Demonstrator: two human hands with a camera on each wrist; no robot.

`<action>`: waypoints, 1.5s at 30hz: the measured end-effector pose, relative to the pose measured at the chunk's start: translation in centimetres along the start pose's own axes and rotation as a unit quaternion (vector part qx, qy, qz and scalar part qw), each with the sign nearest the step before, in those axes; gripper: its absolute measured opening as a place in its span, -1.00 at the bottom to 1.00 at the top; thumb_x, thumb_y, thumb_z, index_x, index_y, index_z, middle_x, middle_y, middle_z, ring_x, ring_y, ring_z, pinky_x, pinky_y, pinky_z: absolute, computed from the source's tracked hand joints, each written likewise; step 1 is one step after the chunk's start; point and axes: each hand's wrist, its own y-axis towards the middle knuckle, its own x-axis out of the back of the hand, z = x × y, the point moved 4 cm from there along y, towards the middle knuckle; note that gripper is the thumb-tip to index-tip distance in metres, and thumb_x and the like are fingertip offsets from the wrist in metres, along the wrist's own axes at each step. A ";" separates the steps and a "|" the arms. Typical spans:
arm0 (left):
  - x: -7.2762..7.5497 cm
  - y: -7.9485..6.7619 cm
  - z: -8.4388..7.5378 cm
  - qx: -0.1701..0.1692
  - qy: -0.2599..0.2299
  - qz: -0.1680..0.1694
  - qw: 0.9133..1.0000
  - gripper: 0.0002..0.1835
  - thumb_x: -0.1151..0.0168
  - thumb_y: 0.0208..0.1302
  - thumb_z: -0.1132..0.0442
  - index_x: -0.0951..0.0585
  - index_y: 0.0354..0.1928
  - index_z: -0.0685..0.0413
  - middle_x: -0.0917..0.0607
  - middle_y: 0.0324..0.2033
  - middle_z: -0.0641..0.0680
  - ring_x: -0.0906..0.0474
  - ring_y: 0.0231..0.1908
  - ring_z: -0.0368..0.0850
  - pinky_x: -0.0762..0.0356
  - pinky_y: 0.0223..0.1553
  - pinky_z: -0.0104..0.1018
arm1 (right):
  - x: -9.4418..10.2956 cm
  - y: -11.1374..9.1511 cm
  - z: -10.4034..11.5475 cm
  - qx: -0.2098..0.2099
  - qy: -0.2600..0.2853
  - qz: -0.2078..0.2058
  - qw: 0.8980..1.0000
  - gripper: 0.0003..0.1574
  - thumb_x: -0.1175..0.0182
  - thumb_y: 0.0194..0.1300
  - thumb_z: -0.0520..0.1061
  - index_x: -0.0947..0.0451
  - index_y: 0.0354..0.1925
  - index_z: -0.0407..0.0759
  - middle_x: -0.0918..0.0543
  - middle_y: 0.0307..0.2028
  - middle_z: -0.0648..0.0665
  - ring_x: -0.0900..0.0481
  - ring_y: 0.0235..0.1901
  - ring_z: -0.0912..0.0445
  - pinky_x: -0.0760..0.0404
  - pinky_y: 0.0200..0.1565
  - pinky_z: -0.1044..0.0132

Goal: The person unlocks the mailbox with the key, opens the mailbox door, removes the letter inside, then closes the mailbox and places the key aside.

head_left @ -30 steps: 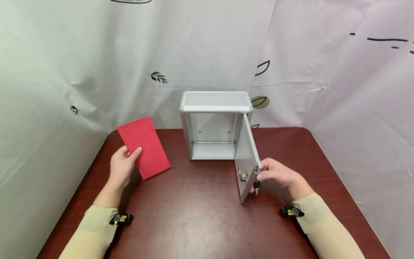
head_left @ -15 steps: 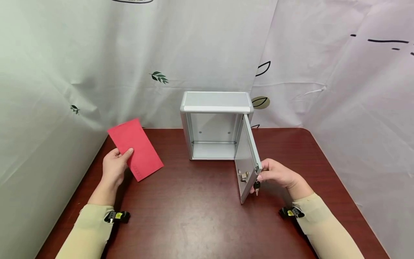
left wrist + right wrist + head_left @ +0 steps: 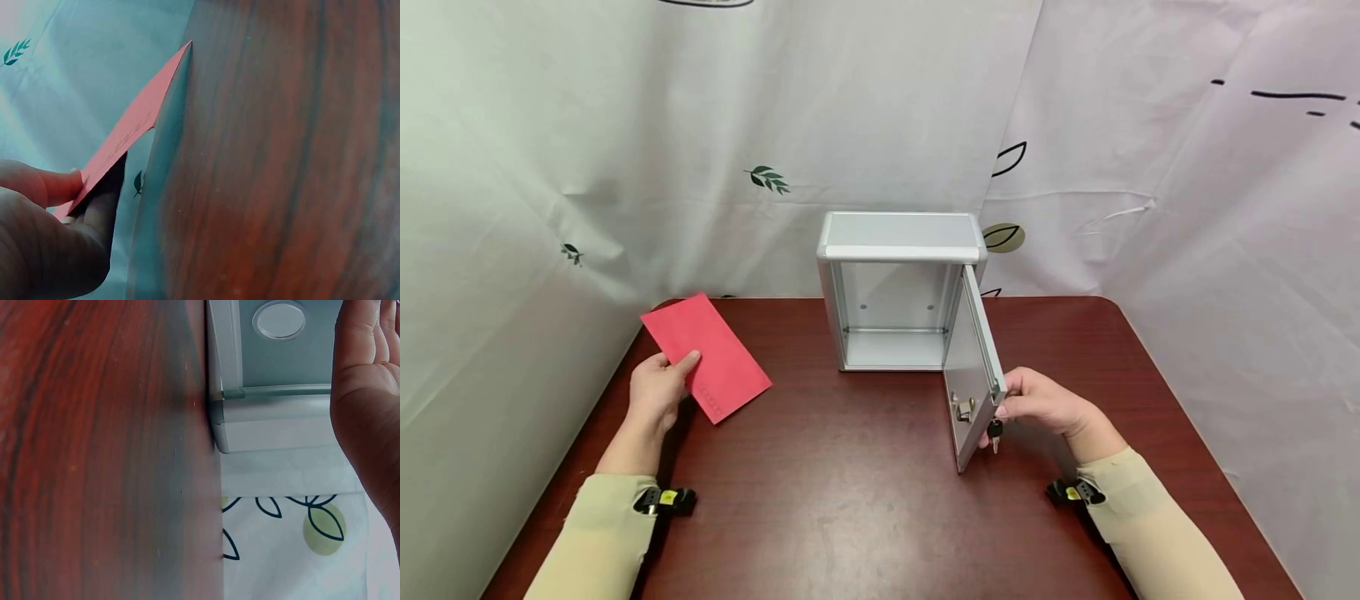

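Note:
My left hand (image 3: 657,390) pinches a red envelope (image 3: 718,358) by its left edge, thumb on top and fingers underneath. In the left wrist view the red envelope (image 3: 134,119) is seen tilted, almost edge-on. A silver-grey metal box (image 3: 902,236) stands at the back of the table, its front uncovered and nothing seen inside. Its door (image 3: 973,367) is swung out toward me on the right side. My right hand (image 3: 1045,404) grips the door's free edge, some fingers hidden behind it. A black-headed key (image 3: 996,433) hangs beside these fingers, and a lock (image 3: 964,409) sits on the door's inner face.
The dark red wooden table (image 3: 835,500) spreads between both arms. White printed cloth (image 3: 700,150) hangs close behind and along both sides. Each sleeve carries a black strap, such as the left strap (image 3: 665,501). A round disc (image 3: 279,320) shows on the metal in the right wrist view.
My left hand has moved left and slightly down with the red envelope, away from the box, and the envelope lies flatter. The right hand and door have stayed in place.

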 end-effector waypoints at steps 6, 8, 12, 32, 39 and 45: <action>0.2 0.3 0.4 -0.001 0.057 0.007 0.998 -0.45 -0.28 0.68 0.06 -0.50 0.34 0.44 -0.71 -0.41 -0.21 -0.73 -0.42 -0.40 -0.74 -0.35 -0.44 | 0.0 -0.1 0.1 -0.007 0.001 -0.008 1.000 -0.65 -0.07 0.51 -0.45 -0.77 0.03 -0.46 -0.67 -0.28 -0.76 -0.89 -0.14 -0.05 -0.84 -0.11 0.09; 0.2 0.3 0.5 -0.002 0.061 0.016 0.998 -0.42 -0.27 0.69 0.06 -0.47 0.38 0.48 -0.71 -0.40 -0.22 -0.74 -0.40 -0.42 -0.76 -0.33 -0.44 | 0.1 -0.1 0.0 -0.006 -0.001 -0.007 1.000 -0.65 -0.06 0.51 -0.45 -0.77 0.02 -0.47 -0.65 -0.29 -0.79 -0.89 -0.14 -0.05 -0.85 -0.11 0.08; 0.3 0.2 0.6 -0.001 0.070 0.032 0.997 -0.40 -0.27 0.69 0.07 -0.44 0.38 0.51 -0.70 -0.36 -0.21 -0.74 -0.39 -0.42 -0.78 -0.30 -0.42 | 0.1 0.0 -0.1 -0.004 -0.002 -0.002 1.000 -0.65 -0.05 0.52 -0.46 -0.76 0.02 -0.48 -0.53 -0.31 -0.89 -0.90 -0.14 -0.06 -0.85 -0.11 0.06; 2.1 0.0 0.0 0.011 0.167 0.122 0.978 -0.33 -0.24 0.71 0.04 -0.39 0.31 0.66 -0.82 -0.33 0.09 -0.85 -0.43 -0.15 -0.85 -0.25 -0.20 | 0.4 -0.2 -0.2 -0.005 -0.001 -0.004 1.000 -0.62 -0.05 0.49 -0.48 -0.78 0.04 -0.45 -0.72 -0.26 -0.68 -0.89 -0.15 -0.07 -0.84 -0.09 0.10; 2.5 -0.3 -0.4 0.016 0.208 0.133 0.969 -0.38 -0.22 0.73 0.04 -0.47 0.23 0.66 -0.83 -0.32 0.14 -0.86 -0.41 -0.10 -0.85 -0.25 -0.19 | 0.3 -0.2 -0.1 -0.004 0.000 -0.003 1.000 -0.66 -0.07 0.51 -0.46 -0.76 0.03 -0.49 -0.64 -0.28 -0.80 -0.90 -0.14 -0.08 -0.85 -0.10 0.07; 2.4 -0.5 -0.8 0.013 0.247 0.124 0.961 -0.43 -0.24 0.71 0.03 -0.49 0.11 0.58 -0.80 -0.33 0.17 -0.87 -0.40 -0.05 -0.85 -0.27 -0.17 | 0.2 -0.2 -0.2 -0.007 -0.001 -0.008 1.000 -0.65 -0.07 0.50 -0.46 -0.77 0.03 -0.47 -0.69 -0.27 -0.72 -0.89 -0.14 -0.07 -0.84 -0.11 0.08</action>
